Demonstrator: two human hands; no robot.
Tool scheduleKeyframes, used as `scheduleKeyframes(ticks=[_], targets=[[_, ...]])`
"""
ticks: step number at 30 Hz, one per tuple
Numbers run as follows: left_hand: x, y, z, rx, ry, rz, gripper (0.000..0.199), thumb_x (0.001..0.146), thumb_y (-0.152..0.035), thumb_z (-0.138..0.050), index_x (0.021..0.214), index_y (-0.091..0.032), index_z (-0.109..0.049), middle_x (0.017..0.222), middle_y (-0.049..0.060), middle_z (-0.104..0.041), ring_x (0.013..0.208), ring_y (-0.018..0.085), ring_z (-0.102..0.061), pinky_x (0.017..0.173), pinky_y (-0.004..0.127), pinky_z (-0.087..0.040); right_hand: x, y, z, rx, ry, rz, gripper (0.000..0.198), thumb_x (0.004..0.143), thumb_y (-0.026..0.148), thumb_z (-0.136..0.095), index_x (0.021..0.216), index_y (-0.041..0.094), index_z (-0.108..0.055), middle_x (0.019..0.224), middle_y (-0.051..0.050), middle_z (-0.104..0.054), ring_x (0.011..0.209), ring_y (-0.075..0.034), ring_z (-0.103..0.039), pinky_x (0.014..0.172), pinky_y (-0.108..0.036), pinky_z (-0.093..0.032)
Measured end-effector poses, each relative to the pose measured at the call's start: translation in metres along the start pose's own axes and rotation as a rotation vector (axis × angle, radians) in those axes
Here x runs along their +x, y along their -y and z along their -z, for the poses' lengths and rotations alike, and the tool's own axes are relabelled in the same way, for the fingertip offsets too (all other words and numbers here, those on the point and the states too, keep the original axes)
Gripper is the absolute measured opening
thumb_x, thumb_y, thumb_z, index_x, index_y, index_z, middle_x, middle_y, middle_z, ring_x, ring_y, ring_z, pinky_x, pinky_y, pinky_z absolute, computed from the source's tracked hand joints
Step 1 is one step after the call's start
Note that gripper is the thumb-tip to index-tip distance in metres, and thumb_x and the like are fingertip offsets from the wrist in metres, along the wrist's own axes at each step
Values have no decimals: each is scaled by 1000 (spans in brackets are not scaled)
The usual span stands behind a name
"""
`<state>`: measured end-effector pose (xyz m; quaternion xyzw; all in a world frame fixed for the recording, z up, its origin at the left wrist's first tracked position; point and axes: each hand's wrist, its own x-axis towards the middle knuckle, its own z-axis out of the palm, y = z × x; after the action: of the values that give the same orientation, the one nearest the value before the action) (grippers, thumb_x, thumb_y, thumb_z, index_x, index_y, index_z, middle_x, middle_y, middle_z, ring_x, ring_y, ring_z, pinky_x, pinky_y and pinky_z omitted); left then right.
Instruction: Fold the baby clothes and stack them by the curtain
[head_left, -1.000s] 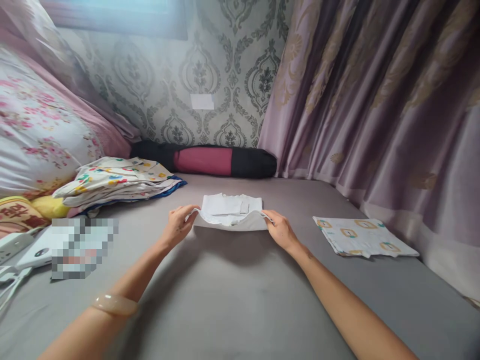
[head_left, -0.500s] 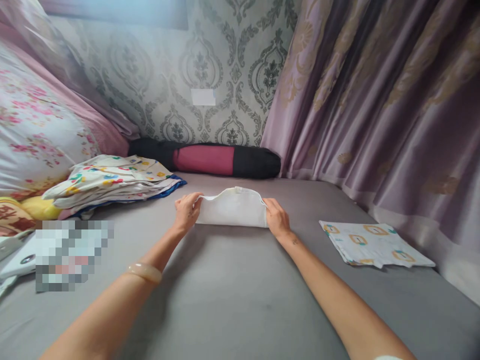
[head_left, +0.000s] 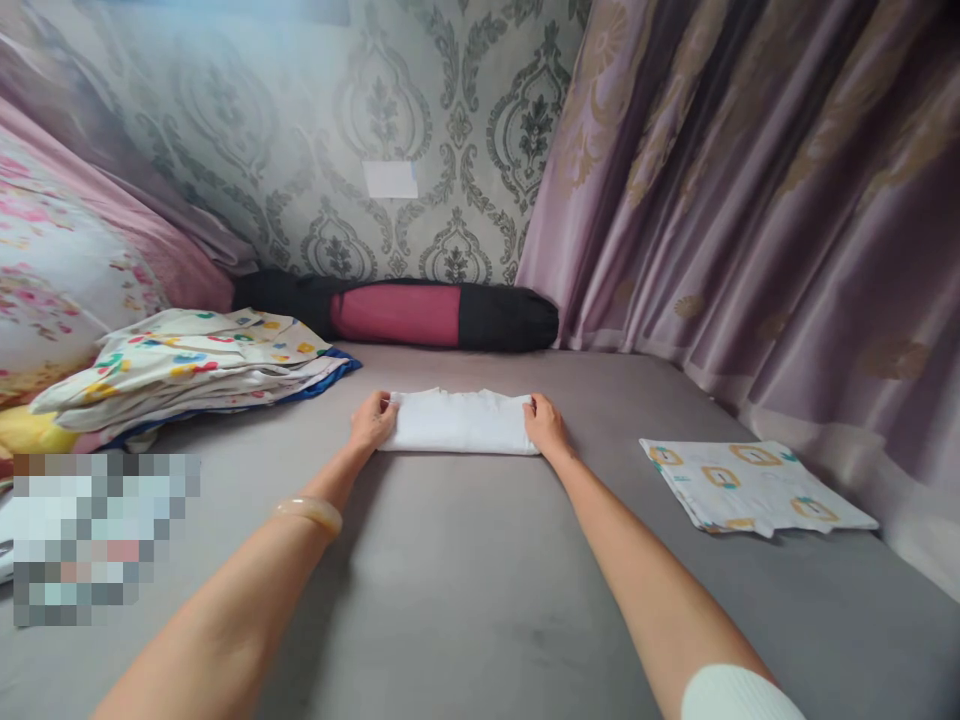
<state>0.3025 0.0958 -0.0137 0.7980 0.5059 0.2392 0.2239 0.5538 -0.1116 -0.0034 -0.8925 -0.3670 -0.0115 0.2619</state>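
Observation:
A white folded cloth (head_left: pixel 459 422), perhaps a garment, lies as a wide flat strip on the grey bed sheet (head_left: pixel 465 560). Its far edge is slightly uneven. My left hand (head_left: pixel 373 420) grips the left end, thumb and fingers closed on the fabric. At the opposite end my right hand (head_left: pixel 547 425) pinches the right edge in the same way. A pale bangle (head_left: pixel 309 514) circles my left forearm.
A folded patterned cloth (head_left: pixel 757 487) lies to the right. On the left are a pile of printed clothes (head_left: pixel 195 365), a floral pillow (head_left: pixel 60 270) and a blurred-out item (head_left: pixel 97 535). A black and red bolster-like bag (head_left: pixel 397 315) lines the wall beside purple curtains (head_left: pixel 720 180).
The far edge of the white cloth, raised and bowed before, has come down, so the cloth lies flatter. Both hands still hold its ends. The view has shifted slightly to the right.

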Motion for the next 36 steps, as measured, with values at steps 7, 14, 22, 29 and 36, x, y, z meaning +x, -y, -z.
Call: scheduleKeyframes(ticks=[7, 14, 22, 29, 36], targets=[[7, 0, -3, -13, -3, 35, 24, 86, -31, -50, 103, -19, -61, 103, 8, -70, 97, 22, -63, 84, 31, -45, 5, 2, -1, 11, -24, -88, 27, 96, 26, -45, 116, 17, -59, 114, -11, -67, 104, -21, -62, 83, -27, -42], [11, -2, -3, 21, -2, 83, 27, 86, -36, -52, 106, -19, -59, 104, 9, -69, 101, 24, -63, 87, 32, -44, 10, 6, 0, -32, -11, -150, 26, 94, 28, -48, 111, 16, -63, 113, -12, -67, 105, -21, -62, 83, -26, -43], [-15, -29, 15, 162, -75, -51, 35, 91, -39, -45, 116, -18, -57, 119, 15, -62, 116, 31, -54, 94, 44, -41, 2, 20, 17, -52, -4, -103, 35, 96, 20, -37, 118, 13, -62, 119, -16, -64, 113, -23, -58, 92, -30, -41], [-58, -71, -7, 233, 168, -547, 40, 96, -37, -38, 129, -20, -53, 137, 12, -56, 131, 28, -44, 107, 47, -31, -43, 75, -1, -86, 113, 424, 45, 96, 22, -32, 137, 19, -49, 147, -9, -46, 139, -21, -34, 115, -41, -19], [-60, -76, -24, 331, 253, -534, 48, 99, -34, -27, 142, -21, -42, 151, 10, -41, 143, 27, -30, 115, 52, -19, -53, 88, -10, -92, 255, 477, 53, 96, 26, -28, 147, 15, -39, 155, -8, -34, 144, -22, -24, 118, -46, -7]])
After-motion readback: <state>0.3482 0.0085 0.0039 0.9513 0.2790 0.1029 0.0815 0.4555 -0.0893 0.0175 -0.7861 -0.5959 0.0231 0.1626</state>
